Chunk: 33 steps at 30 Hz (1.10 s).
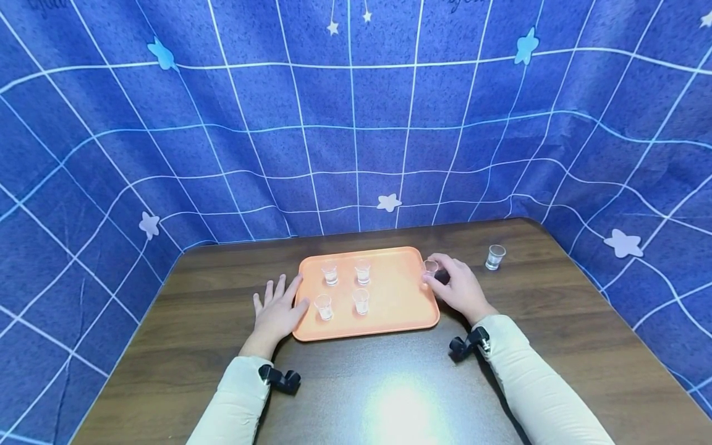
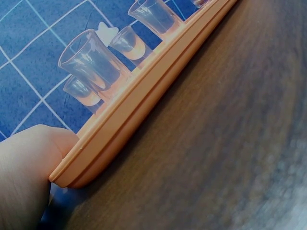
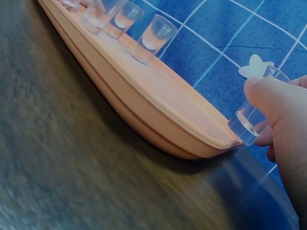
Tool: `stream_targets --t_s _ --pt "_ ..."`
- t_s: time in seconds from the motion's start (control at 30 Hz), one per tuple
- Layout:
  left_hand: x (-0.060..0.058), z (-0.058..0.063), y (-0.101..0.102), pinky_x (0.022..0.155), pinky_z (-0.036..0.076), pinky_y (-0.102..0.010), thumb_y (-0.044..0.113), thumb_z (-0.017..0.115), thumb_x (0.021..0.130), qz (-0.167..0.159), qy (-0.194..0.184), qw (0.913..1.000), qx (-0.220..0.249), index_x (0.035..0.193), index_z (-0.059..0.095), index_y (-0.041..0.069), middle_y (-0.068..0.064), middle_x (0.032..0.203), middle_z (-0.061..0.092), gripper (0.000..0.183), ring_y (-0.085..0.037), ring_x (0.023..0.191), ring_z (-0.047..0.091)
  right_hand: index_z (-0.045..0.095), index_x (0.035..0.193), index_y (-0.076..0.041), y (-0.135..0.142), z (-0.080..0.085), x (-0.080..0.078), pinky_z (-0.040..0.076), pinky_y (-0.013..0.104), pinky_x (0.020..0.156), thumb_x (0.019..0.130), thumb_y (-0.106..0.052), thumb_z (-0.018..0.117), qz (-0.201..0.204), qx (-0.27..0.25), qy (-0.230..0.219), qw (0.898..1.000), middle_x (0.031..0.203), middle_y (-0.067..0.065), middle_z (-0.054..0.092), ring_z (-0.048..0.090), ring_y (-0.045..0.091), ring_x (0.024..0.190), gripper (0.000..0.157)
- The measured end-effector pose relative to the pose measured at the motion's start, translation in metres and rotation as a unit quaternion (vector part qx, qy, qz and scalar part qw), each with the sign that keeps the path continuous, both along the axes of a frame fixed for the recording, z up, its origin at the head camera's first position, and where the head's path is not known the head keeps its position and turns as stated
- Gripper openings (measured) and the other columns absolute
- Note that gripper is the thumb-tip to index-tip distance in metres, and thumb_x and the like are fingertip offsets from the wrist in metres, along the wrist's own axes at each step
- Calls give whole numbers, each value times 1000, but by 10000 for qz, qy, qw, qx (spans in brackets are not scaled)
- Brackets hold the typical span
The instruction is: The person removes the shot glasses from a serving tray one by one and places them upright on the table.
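An orange tray [image 1: 397, 290] lies on the table, bearing several small clear shot glasses on its left half, two at the back and two at the front. My left hand [image 1: 276, 315] has its fingers spread beside the tray's left end, with the thumb at the rim. My right hand [image 1: 458, 287] pinches another shot glass [image 3: 249, 117] between thumb and fingers. That glass is tilted in the right wrist view, at the tray's right edge; I cannot tell whether it touches the rim. In the left wrist view a front glass [image 2: 93, 62] stands upright on the tray.
One more shot glass [image 1: 494, 257] stands on the brown wooden table [image 1: 206, 340] behind and right of my right hand. A blue curtain [image 1: 356, 142] with white lines and stars surrounds the table's back and sides. Both wrists wear black camera mounts [image 1: 280, 378].
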<state>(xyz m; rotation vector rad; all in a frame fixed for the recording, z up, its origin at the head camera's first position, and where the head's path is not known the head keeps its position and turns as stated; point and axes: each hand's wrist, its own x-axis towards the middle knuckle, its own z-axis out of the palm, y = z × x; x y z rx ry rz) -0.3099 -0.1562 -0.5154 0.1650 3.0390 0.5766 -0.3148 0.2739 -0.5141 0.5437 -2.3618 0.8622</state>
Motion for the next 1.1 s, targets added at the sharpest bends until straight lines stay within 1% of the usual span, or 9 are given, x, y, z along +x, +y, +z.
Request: stream_targets --t_s 0.17,0.27,0.4,0.67,0.87,1.1 --pt "0 0 0 111 -11 -73 53 42 102 16 0 10000 -3 162 24 27 -21 168 11 68 -49 152 -3 64 121 -11 4 2 0 51 48 77 85 -28 81 -69 -53 -105 9999 94 11 70 65 30 87 43" --pt "0 0 0 112 -11 -73 53 43 101 22 16 10000 -2 162 24 27 -21 168 11 68 -49 152 -3 63 122 -12 7 3 0 51 49 77 85 -29 81 -176 -86 -204 9996 95 12 70 66 31 87 44" --pt "0 0 1 112 -10 -73 52 43 101 20 26 10000 -22 162 24 27 -21 168 11 68 -49 152 -2 62 123 -12 12 2 -1 51 51 78 86 -30 80 -364 -76 -299 9989 97 12 71 67 33 89 45" --pt "0 0 0 112 -10 -74 53 42 101 9 22 10000 -28 162 24 28 -21 168 11 68 -49 152 -2 61 123 -11 17 -1 -4 51 52 77 88 -31 78 -589 -32 -410 9974 94 14 72 67 34 87 44" --pt "-1 -3 0 111 -11 -74 53 43 101 6 42 10000 7 162 24 28 -21 168 11 68 -49 152 -3 60 125 -13 17 0 -3 51 53 77 89 -35 76 -811 61 -664 9945 94 14 71 66 36 88 45" --pt "-1 -3 0 111 -10 -74 52 43 101 8 62 10000 -15 162 24 28 -21 168 11 68 -49 152 -2 59 124 -11 18 0 -4 51 54 77 90 -34 75 -986 101 -887 9911 93 15 72 67 37 88 45"
